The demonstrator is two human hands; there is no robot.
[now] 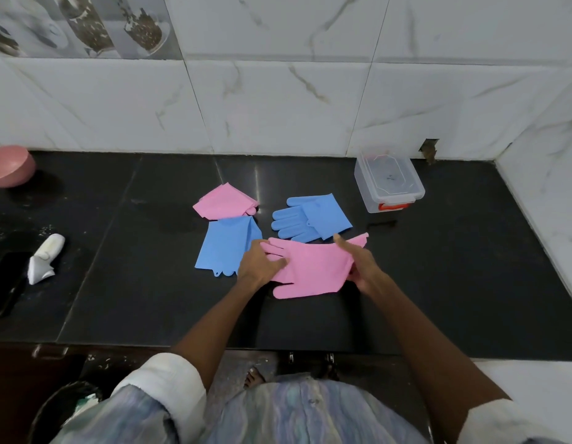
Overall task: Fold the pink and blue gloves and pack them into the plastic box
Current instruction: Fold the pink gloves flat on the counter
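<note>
A pink glove (pixel 313 270) lies flat on the black counter in front of me. My left hand (pixel 260 262) presses on its finger end with flat fingers. My right hand (pixel 361 267) pinches the glove's cuff side and lifts that edge slightly. A folded pink glove (pixel 224 201) lies farther back. A folded blue glove (pixel 225 248) sits just left of my left hand. An unfolded blue glove (pixel 310 217) lies behind the pink one. The clear plastic box (pixel 388 182), lid on with an orange latch, stands at the back right.
A pink bowl (pixel 9 166) sits at the far left by the tiled wall. A white crumpled item (pixel 46 257) and a black phone (pixel 6 283) lie at the left. The counter's front edge (pixel 214 347) runs below my arms; the right wall (pixel 550 187) closes the corner.
</note>
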